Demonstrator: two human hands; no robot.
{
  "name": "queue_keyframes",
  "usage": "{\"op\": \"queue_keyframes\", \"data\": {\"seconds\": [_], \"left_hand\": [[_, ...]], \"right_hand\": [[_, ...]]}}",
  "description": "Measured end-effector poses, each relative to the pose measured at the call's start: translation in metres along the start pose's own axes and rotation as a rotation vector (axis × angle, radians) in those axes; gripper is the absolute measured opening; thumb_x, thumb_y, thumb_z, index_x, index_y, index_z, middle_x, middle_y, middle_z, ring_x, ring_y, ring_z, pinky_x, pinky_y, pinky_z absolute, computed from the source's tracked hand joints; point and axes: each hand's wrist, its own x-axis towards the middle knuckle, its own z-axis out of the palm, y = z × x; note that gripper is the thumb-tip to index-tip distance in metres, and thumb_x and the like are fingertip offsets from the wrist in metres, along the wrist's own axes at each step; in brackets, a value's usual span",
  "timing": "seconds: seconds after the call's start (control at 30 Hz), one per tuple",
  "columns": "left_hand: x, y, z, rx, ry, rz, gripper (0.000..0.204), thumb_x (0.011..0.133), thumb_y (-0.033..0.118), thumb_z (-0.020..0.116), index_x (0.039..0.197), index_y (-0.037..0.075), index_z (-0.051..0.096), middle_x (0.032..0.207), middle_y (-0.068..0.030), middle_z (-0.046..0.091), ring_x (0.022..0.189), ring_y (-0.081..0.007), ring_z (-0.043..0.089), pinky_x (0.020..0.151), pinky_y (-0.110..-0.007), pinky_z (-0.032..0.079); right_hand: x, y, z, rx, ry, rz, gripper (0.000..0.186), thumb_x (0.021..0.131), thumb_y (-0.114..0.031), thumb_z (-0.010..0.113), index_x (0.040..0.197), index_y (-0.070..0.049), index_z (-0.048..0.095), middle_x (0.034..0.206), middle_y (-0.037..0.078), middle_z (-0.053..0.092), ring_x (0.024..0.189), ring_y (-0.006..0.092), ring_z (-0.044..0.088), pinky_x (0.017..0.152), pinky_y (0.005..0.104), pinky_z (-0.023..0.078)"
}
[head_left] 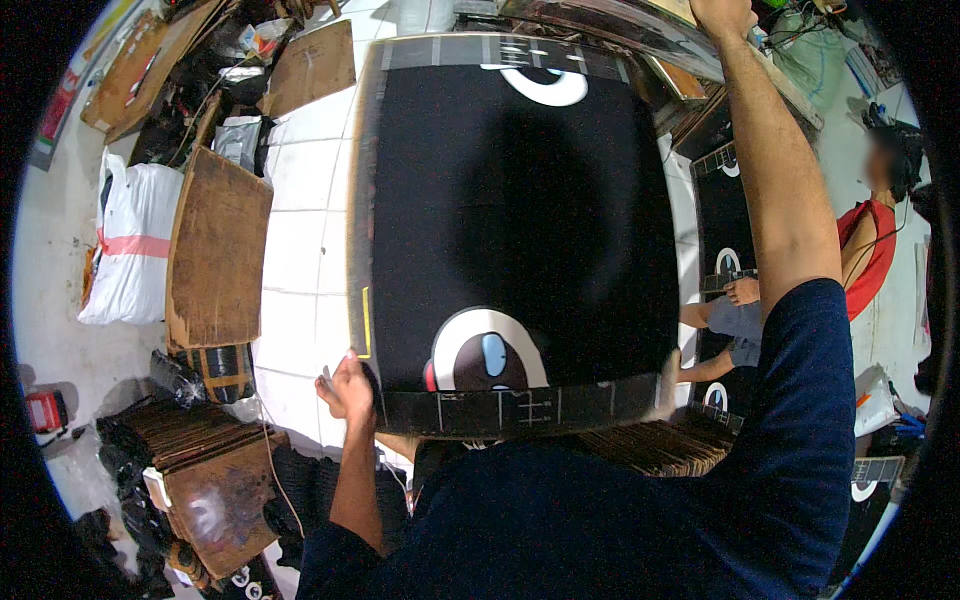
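Observation:
In front of me is a large board covered with black cloth (520, 240), printed with white, brown and blue eye-like shapes. Dark marked strips run along its near and far ends. At the board's near left corner is my left hand (349, 390), its fingers apart and touching or very close to the edge. My right arm reaches far forward. My right hand (724, 14), partly cut off by the top of the view, closes on the edge of a long flat frame (640, 35) beyond the board's far right corner.
Brown boards (222, 250) and a white sack (137, 240) stand at left. Stacked thin panels (215, 430) lie at lower left. At right, a person in a red top (866, 255) sits beside more printed black cloth (722, 215). White floor tiles (305, 240) show alongside the board.

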Motion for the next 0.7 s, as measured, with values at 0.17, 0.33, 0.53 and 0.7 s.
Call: {"op": "queue_keyframes", "data": {"seconds": [0.17, 0.33, 0.53, 0.7], "left_hand": [[-0.009, 0.002, 0.063, -0.159, -0.142, 0.154, 0.043, 0.108, 0.027, 0.056, 0.073, 0.002, 0.059, 0.066, 0.0071, 0.045, 0.063, -0.0085, 0.038, 0.056, -0.030, 0.033], [-0.016, -0.006, 0.057, 0.101, 0.010, 0.135, 0.045, 0.107, 0.031, 0.057, 0.079, -0.004, 0.063, 0.061, 0.0004, 0.046, 0.062, -0.0114, 0.040, 0.058, -0.035, 0.036], [-0.028, -0.008, 0.018, 0.343, -0.169, 0.199, 0.043, 0.089, 0.045, 0.079, 0.102, 0.005, 0.070, 0.084, -0.0089, 0.069, 0.085, -0.0262, 0.064, 0.090, -0.040, 0.044], [-0.028, 0.019, 0.004, 0.555, -0.343, 0.217, 0.057, 0.076, 0.051, 0.088, 0.107, 0.008, 0.067, 0.100, -0.0088, 0.073, 0.100, -0.0300, 0.066, 0.106, -0.054, 0.029]], "right_hand": [[0.000, -0.003, 0.001, -0.111, 0.042, -0.010, 0.028, 0.090, -0.023, 0.071, 0.114, -0.011, 0.068, 0.109, 0.022, 0.071, 0.106, 0.0452, 0.063, 0.093, 0.0528, 0.049], [-0.001, -0.004, -0.001, -0.080, 0.012, 0.041, 0.028, 0.089, -0.024, 0.072, 0.113, -0.011, 0.068, 0.108, 0.020, 0.071, 0.106, 0.0437, 0.064, 0.091, 0.0533, 0.050], [0.004, -0.003, 0.000, -0.142, -0.015, 0.093, 0.031, 0.090, -0.029, 0.073, 0.117, -0.015, 0.068, 0.112, 0.016, 0.071, 0.110, 0.0394, 0.065, 0.095, 0.0528, 0.049], [0.014, -0.018, -0.005, -0.186, -0.017, 0.144, 0.033, 0.091, -0.032, 0.072, 0.120, -0.016, 0.068, 0.116, 0.015, 0.072, 0.113, 0.0386, 0.065, 0.095, 0.0544, 0.048]]}}
